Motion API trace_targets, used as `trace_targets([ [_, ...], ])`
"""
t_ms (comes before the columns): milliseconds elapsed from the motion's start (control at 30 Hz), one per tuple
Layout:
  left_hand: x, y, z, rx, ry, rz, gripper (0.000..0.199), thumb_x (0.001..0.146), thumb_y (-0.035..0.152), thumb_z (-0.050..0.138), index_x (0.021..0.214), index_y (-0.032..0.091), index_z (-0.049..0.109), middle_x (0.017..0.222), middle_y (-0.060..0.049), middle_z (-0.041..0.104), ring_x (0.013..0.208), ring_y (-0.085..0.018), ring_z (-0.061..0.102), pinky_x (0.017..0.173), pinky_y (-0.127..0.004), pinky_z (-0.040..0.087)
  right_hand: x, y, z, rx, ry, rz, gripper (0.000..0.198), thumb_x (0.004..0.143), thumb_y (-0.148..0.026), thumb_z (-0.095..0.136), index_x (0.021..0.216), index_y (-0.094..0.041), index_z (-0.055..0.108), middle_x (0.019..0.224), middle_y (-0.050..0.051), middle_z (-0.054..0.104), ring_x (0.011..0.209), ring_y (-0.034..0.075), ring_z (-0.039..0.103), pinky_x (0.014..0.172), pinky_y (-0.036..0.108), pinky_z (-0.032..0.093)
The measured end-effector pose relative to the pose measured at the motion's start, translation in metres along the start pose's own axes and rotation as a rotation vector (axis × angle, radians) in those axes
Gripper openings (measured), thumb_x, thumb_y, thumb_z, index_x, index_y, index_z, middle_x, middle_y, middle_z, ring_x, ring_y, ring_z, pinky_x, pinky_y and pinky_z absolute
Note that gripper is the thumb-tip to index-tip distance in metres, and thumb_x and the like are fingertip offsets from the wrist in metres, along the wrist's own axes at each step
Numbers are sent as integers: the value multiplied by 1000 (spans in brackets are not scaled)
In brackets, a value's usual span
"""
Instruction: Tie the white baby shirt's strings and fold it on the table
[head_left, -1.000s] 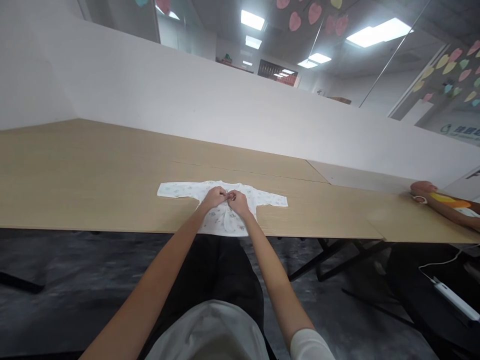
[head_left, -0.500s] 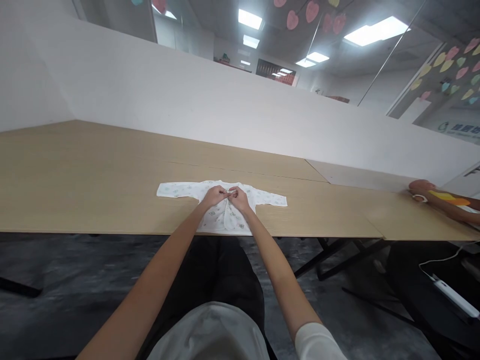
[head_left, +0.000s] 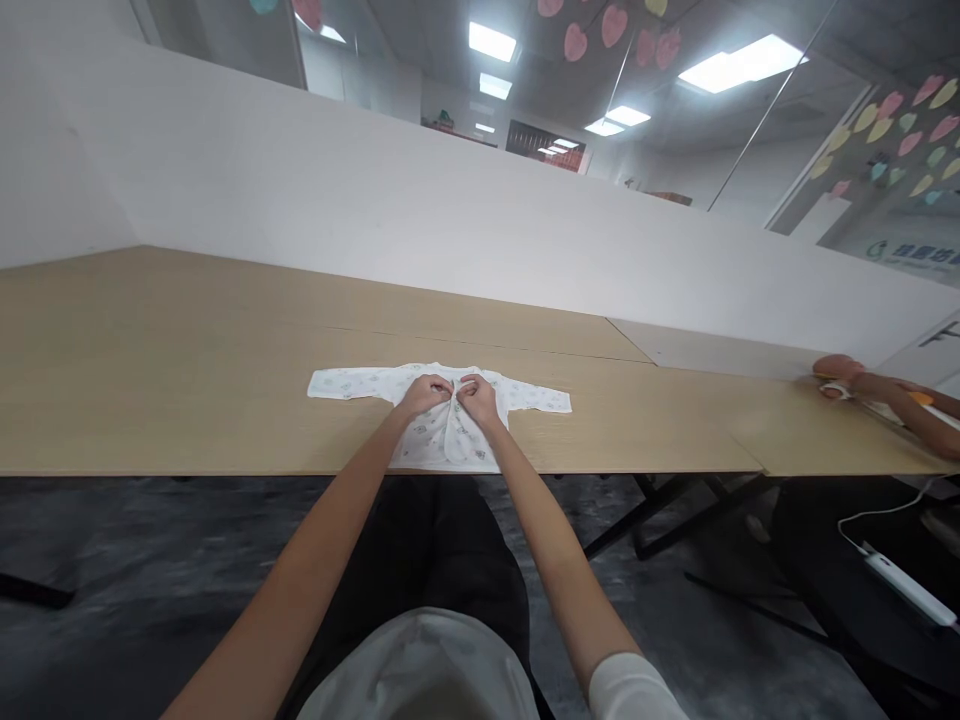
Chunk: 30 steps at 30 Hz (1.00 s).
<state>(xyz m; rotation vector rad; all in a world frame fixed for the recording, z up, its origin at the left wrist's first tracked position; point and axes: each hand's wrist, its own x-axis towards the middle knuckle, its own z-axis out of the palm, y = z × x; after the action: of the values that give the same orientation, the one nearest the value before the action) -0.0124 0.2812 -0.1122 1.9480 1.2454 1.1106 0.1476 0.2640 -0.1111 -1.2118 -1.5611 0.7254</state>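
A small white baby shirt (head_left: 442, 440) with a faint print lies flat at the table's front edge, its sleeves stretched out to both sides. My left hand (head_left: 427, 393) pinches the fabric at the front opening, just below the neckline. Close beside it, my right hand (head_left: 478, 397) has its fingers closed on the other edge of the same opening. A narrow gap separates the fingertips of the two hands. Whatever small fastening may be between the fingers is too small to make out.
The wooden table (head_left: 187, 380) runs along a white wall (head_left: 360, 200) with glass above. At the far right, another person's arms (head_left: 892, 395) rest around a doll-like figure (head_left: 836, 368). Below them stands a black chair (head_left: 832, 570) with a white power strip (head_left: 911, 590).
My hands have drawn slightly apart; before, their fingertips met at the shirt's front. The other person's arms at the right have shifted. The view has moved a little.
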Motion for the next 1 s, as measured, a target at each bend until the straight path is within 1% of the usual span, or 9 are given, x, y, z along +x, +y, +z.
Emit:
trace_targets([
  [167,0,1,1,3,-47,23,25,64,38,65,76,18,72,85,-5,72,84,-21,63,80,-30,48,0,-1,0,55,-9,-1,31,64,-11,51,93,-18,59,65,-4,62,65,14,61,66,25,50],
  [333,0,-2,2,51,-56,32,30,66,45,68,81,19,72,85,-4,72,83,-20,64,78,-29,48,0,-3,0,20,-25,23,25,68,-19,56,92,-19,60,64,-4,60,65,15,61,66,25,50],
  [467,2,-7,2,87,-54,19,31,66,45,67,81,19,73,87,-5,73,84,-21,64,80,-30,48,3,0,0,-14,-11,47,29,65,-16,53,93,-18,61,65,-4,61,65,15,61,66,25,49],
  [600,8,-9,1,157,-62,1,31,65,44,69,84,21,74,93,-5,73,90,-22,64,86,-32,47,10,3,-1,-36,13,72,32,64,-18,50,95,-18,61,64,-5,60,62,14,58,64,24,48],
  [767,14,-1,-2,205,-83,-21,32,67,42,66,90,20,74,96,-5,73,92,-22,63,86,-32,47,16,-5,-4,-84,5,73,32,67,-19,49,96,-18,62,65,-5,58,62,13,56,63,23,46],
  [833,10,5,-6,238,-80,-5,32,68,40,64,91,19,74,97,-6,72,92,-22,63,85,-31,47,11,-9,-7,-120,-1,34,30,69,-19,52,96,-18,62,66,-5,59,65,13,56,65,23,46],
  [900,1,12,-12,297,-80,21,30,69,39,62,89,19,74,94,-6,72,89,-22,63,83,-30,47,1,-13,-11,-178,-36,-5,26,70,-18,54,94,-17,64,68,-3,60,66,13,57,67,23,45],
  [1000,-19,21,-18,377,-148,34,27,71,38,58,82,20,74,86,-4,72,80,-21,63,76,-29,46,-18,-18,-18,-289,-153,-27,17,70,-12,56,81,-16,67,70,0,64,67,14,58,67,23,44],
])
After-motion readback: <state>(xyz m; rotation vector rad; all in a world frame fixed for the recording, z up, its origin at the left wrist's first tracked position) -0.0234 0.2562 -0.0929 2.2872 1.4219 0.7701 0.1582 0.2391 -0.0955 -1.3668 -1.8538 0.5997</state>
